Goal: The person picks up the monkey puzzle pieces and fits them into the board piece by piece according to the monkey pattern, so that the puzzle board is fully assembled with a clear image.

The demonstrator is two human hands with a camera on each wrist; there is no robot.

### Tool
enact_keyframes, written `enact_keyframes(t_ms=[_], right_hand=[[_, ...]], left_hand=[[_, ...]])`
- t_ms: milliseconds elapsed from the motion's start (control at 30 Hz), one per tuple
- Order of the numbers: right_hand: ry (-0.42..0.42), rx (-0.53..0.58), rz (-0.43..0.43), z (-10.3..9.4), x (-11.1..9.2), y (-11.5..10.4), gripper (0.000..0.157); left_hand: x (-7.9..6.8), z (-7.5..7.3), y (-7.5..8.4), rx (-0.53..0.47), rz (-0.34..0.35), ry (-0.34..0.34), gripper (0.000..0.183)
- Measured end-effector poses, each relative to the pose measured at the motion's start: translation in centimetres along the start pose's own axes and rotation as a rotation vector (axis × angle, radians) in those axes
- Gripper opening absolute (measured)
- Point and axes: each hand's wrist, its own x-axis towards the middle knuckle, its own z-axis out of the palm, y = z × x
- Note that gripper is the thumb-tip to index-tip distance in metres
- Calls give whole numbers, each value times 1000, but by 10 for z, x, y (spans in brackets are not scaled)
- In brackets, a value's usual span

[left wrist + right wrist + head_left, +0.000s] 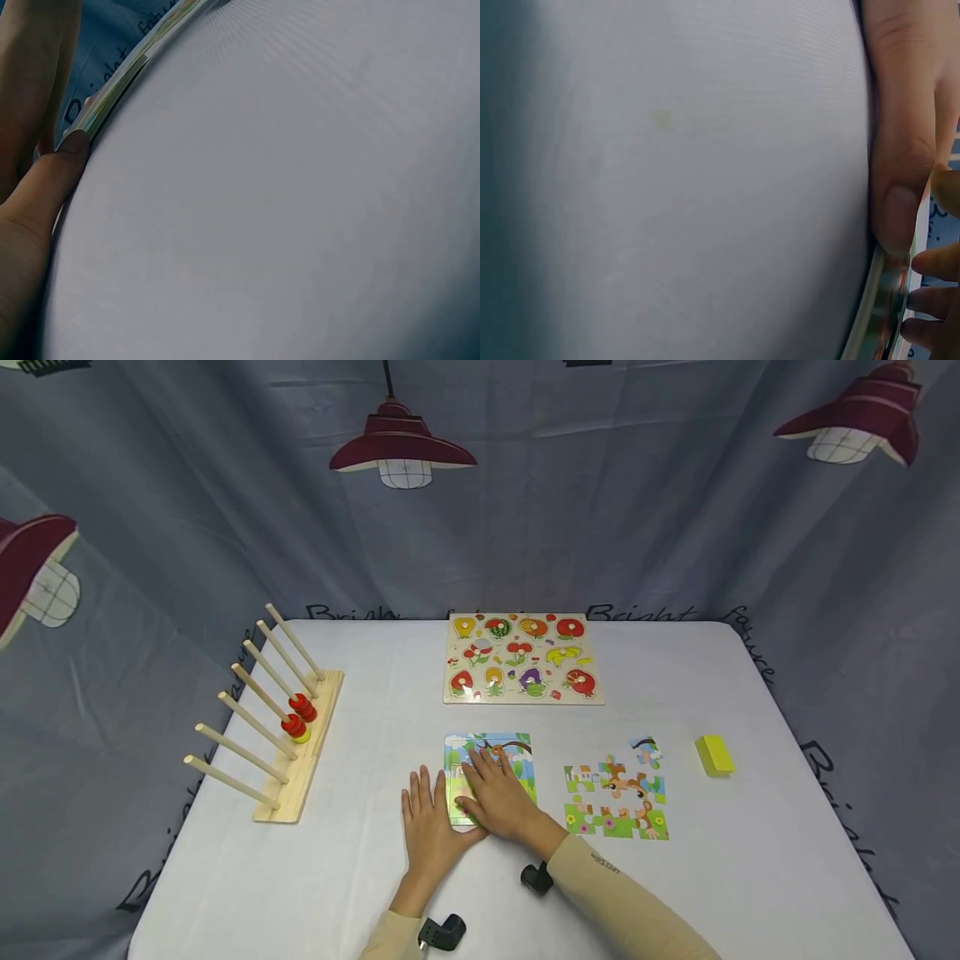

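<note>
A small picture puzzle board (526, 770) with a sky, leaves and grass lies near the middle of the table. My right hand (501, 797) rests on top of it, fingers spread and fairly straight, hiding much of the picture. Flat beside the board's left edge is my left hand (431, 837), its fingers extended and its thumb at the near edge. That thumb (56, 176) meets the board's edge in the left wrist view. To the right lie joined and separate jigsaw pieces (618, 825) showing a brown animal, grass and flowers.
At the left stands a wooden peg rack (303, 777) with red and yellow rings (294, 727) on some pegs. A fruit puzzle board (523, 693) lies at the table's back edge. A yellow block (714, 756) sits right of the jigsaw pieces.
</note>
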Motion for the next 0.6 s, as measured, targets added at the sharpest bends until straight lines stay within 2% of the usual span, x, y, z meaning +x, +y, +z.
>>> enact_keyframes(t_ms=[400, 600], right_hand=[[-8, -8, -13, 1, 0, 4, 60], [-7, 21, -13, 3, 1, 6, 58]], left_hand=[[1, 0, 1, 4, -3, -4, 114], [0, 0, 1, -4, 3, 19, 115]])
